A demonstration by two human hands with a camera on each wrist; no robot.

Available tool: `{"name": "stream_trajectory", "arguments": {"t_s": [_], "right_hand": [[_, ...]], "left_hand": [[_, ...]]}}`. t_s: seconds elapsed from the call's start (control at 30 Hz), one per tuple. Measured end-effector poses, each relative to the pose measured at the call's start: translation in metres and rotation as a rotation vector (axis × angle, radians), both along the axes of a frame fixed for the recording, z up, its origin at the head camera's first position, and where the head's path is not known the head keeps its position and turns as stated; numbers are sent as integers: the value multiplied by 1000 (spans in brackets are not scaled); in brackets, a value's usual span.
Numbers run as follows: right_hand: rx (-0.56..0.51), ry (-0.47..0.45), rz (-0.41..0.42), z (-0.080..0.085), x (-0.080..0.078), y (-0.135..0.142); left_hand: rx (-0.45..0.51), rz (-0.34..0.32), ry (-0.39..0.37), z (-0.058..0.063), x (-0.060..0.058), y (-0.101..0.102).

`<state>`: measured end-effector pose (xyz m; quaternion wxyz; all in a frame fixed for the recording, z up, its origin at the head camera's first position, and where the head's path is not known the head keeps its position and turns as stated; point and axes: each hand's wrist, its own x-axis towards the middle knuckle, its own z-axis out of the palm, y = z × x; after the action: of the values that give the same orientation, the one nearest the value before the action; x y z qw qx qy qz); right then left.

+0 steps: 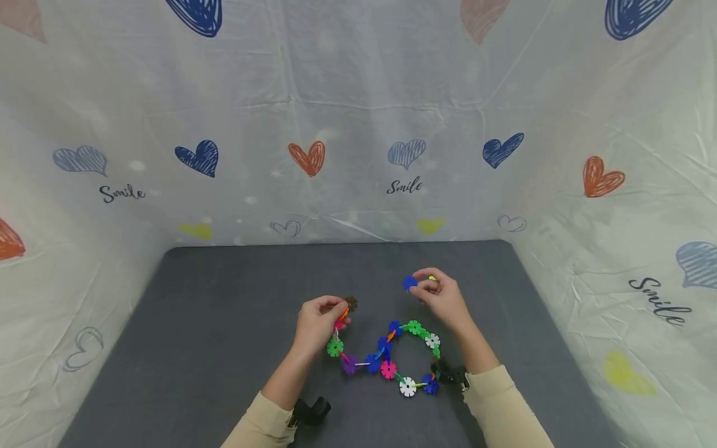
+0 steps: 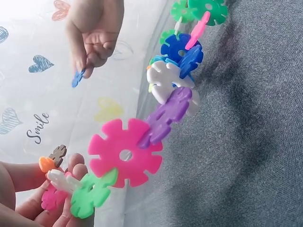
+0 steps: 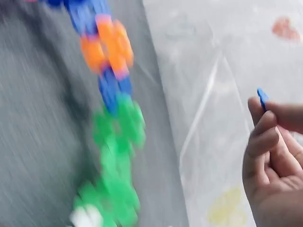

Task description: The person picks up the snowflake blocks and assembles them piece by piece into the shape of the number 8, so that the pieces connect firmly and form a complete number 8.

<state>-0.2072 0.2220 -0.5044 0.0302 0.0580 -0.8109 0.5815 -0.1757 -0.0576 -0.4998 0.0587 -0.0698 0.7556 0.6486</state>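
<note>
My left hand (image 1: 315, 328) grips one end of a chain of notched flower-shaped plastic discs. At that end are a brown disc (image 1: 351, 303), an orange disc (image 2: 46, 164) and a pink disc (image 2: 54, 197). The chain runs on through a green disc (image 1: 335, 347) and a purple disc (image 1: 350, 365) into a ring of linked discs. Above and right of the ring, my right hand (image 1: 446, 303) pinches a loose blue disc (image 1: 409, 284) between thumb and fingertips. A small yellow bit shows by those fingers; its kind is unclear. Motion blurs the chain in the right wrist view.
The ring, with its white disc (image 1: 407, 387) nearest me, lies between my forearms on a dark grey table (image 1: 224, 311). Black wrist mounts (image 1: 312, 411) sit at both cuffs. A pale cloth (image 1: 347, 74) printed with hearts walls the back and sides.
</note>
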Motion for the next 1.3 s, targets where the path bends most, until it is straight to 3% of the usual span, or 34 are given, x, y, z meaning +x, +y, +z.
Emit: {"name": "stream_trajectory", "arguments": {"t_s": [0.13, 0.37, 0.53, 0.77, 0.97, 1.3], "right_hand": [[56, 39, 53, 2, 15, -25], [107, 194, -32, -1, 30, -67], [178, 324, -28, -5, 31, -82], [180, 433, -23, -5, 29, -86], [220, 612, -10, -10, 23, -84], [145, 759, 74, -19, 14, -79]], "left_hand": [[4, 3, -1, -1, -1, 0], [18, 4, 3, 2, 0, 2], [45, -6, 21, 3, 2, 3], [91, -27, 3, 3, 0, 5], [129, -38, -24, 4, -1, 6], [213, -63, -78, 3, -2, 4]]}}
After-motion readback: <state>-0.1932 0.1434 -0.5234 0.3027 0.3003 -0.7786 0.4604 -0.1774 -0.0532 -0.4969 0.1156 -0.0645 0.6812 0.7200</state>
